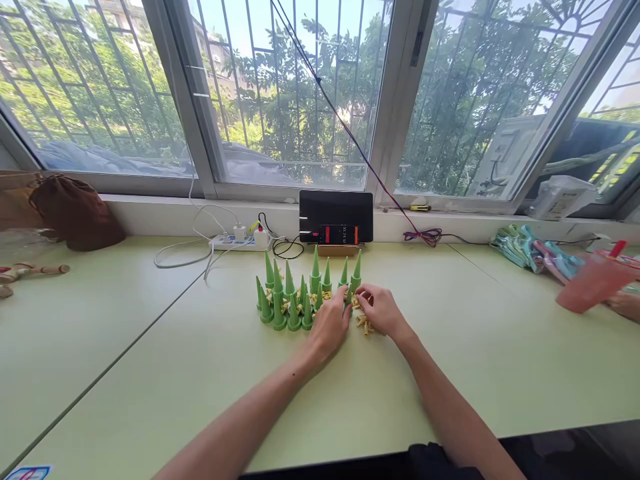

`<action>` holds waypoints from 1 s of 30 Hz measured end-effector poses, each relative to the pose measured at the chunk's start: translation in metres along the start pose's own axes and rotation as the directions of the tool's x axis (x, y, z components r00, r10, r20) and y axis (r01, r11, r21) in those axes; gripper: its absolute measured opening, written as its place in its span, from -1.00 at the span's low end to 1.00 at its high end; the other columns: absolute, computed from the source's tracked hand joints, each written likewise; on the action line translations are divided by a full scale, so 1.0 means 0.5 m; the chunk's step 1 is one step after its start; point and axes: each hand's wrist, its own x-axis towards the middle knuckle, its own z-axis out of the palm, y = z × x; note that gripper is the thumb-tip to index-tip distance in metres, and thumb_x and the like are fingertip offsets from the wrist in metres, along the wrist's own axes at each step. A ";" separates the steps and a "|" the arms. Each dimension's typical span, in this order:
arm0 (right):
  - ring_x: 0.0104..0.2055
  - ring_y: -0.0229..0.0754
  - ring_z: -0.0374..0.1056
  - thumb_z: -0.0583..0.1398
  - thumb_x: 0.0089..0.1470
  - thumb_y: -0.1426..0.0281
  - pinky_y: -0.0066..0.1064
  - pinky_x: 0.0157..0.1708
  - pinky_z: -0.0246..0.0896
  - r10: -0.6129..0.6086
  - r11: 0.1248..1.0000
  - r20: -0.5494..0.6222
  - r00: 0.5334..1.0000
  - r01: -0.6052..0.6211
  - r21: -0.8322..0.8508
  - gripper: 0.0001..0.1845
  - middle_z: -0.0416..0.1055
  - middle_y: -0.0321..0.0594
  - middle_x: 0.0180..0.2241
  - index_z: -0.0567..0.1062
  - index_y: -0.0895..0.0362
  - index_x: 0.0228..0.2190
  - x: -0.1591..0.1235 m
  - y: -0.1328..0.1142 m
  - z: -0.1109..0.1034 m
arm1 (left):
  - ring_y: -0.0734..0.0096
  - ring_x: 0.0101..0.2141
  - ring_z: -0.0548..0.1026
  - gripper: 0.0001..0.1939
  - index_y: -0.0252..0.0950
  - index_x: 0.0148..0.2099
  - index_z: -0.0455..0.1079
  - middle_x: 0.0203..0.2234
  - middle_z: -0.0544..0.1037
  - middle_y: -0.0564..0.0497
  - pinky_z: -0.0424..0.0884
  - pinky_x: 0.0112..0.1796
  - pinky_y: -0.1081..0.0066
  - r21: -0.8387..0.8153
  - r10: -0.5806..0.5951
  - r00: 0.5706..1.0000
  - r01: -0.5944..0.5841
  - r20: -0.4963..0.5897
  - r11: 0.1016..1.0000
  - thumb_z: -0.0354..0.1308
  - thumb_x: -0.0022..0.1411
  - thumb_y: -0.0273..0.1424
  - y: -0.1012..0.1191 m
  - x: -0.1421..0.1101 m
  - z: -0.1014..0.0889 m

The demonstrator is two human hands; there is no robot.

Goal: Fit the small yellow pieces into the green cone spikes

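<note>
A cluster of green cones with round bases stands upright on the table, small yellow pieces scattered among them. At the cluster's right end, my left hand has its fingers closed around one green cone. My right hand is just to the right, thumb and fingertips pinched together close to that cone. What lies between those fingertips is too small to make out. Below my right hand is a little pile of yellow pieces. My left hand partly hides the cones behind it.
Behind the cones, a black tablet leans at the window sill. A white power strip with cables lies left of it. A pink cup with a straw and bagged items are at right. A brown pouch sits far left.
</note>
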 end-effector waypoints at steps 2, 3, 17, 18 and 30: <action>-0.49 -0.24 0.31 0.09 0.13 0.37 -0.42 -0.39 0.17 -0.007 1.000 0.008 1.000 0.007 -0.007 -0.82 0.46 -0.25 -0.48 0.49 0.13 -0.38 0.001 0.003 0.001 | 0.28 -0.37 0.55 -0.62 -0.29 0.17 0.22 -0.16 0.57 -0.14 0.41 -0.28 0.35 -0.015 -0.007 1.000 0.007 0.023 1.000 0.01 0.31 -0.48 -0.001 0.001 0.000; -0.48 -0.23 0.31 0.09 0.13 0.37 -0.42 -0.38 0.18 -0.009 1.000 0.012 1.000 0.009 -0.009 -0.81 0.47 -0.25 -0.47 0.50 0.13 -0.38 0.001 0.004 0.002 | 0.28 -0.37 0.56 -0.63 -0.29 0.17 0.23 -0.15 0.57 -0.15 0.41 -0.27 0.34 -0.027 -0.008 0.999 0.009 0.033 1.000 0.00 0.32 -0.48 -0.001 0.002 -0.001; -0.44 -0.22 0.35 0.08 0.15 0.43 -0.43 -0.37 0.19 -0.041 0.999 0.042 0.998 0.043 -0.028 -0.79 0.50 -0.22 -0.43 0.52 0.14 -0.37 0.001 -0.001 0.002 | 0.21 -0.25 0.54 -0.69 -0.32 0.09 0.28 -0.21 0.56 -0.17 0.42 -0.26 0.32 -0.097 0.001 0.997 0.006 0.076 0.995 -0.03 0.31 -0.52 0.003 -0.001 0.001; -0.44 -0.22 0.35 0.08 0.14 0.43 -0.43 -0.37 0.19 -0.045 0.998 0.038 0.998 0.046 -0.029 -0.79 0.50 -0.22 -0.43 0.52 0.14 -0.37 0.001 -0.002 0.002 | 0.21 -0.24 0.53 -0.69 -0.32 0.08 0.28 -0.21 0.56 -0.16 0.41 -0.25 0.32 -0.102 0.007 0.997 0.000 0.071 0.995 -0.03 0.31 -0.53 0.003 -0.001 0.000; -0.48 -0.25 0.30 0.08 0.14 0.42 -0.46 -0.43 0.18 -0.065 0.996 -0.087 0.994 0.070 0.057 -0.80 0.50 -0.22 -0.42 0.51 0.14 -0.39 0.002 -0.021 0.000 | 0.23 -0.25 0.56 -0.67 -0.25 0.10 0.25 -0.26 0.58 -0.11 0.40 -0.23 0.34 -0.138 -0.008 0.999 0.015 0.050 0.990 -0.04 0.31 -0.51 0.001 0.002 -0.003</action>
